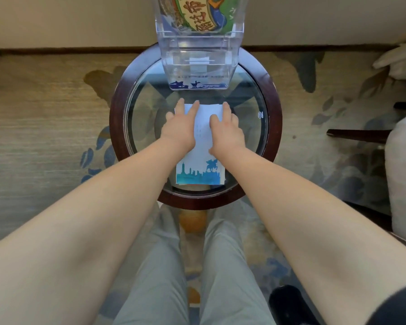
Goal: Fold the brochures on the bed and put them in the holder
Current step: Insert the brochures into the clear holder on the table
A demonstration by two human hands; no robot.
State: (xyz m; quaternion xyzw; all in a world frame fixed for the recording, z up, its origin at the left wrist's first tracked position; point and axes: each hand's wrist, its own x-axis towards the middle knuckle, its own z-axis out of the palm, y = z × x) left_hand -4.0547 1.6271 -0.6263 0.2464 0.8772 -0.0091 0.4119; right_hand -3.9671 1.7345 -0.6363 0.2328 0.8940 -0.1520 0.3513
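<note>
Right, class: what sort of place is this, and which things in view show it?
Probably a hotel room or lounge: a clear brochure holder stands on a round glass-topped table, over a patterned carpet, with what looks like upholstered seating at the right edge.

White brochure (203, 127) with teal skyline, dark red-brown table rim (117, 109)

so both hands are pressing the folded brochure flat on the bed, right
Not on the bed. The head view shows the left hand and right hand pressing the folded brochure flat on a round glass-topped table.
</note>
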